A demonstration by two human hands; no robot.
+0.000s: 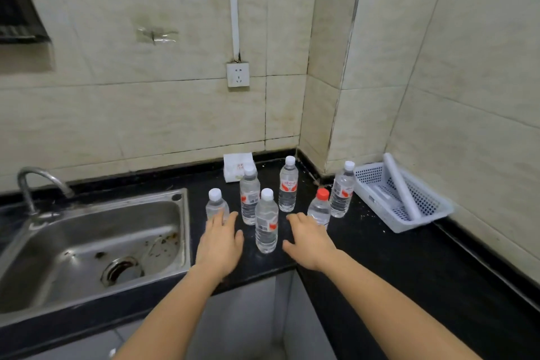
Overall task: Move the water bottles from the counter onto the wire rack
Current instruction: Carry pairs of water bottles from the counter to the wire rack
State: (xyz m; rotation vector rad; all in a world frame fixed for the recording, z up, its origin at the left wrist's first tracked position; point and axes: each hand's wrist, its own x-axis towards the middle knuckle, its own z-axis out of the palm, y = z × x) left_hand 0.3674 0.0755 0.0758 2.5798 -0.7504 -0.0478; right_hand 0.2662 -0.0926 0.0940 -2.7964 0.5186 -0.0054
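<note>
Both the left hand [220, 242] and right hand [309, 240] are spread and empty on the tabletop [380, 257], flanking the upright front bottle [266, 222] about equally closely, with five more bottles [287, 184] standing just beyond.

black counter [380, 257], red-capped bottle [320, 207], white perforated basket [377, 202]

The left hand [220, 242] covers the foot of the small bottle [215, 204], the right hand [309, 240] the red-capped bottle [320, 207]; labels [287, 185] unreadable; sink [182, 213] cut off left
</note>
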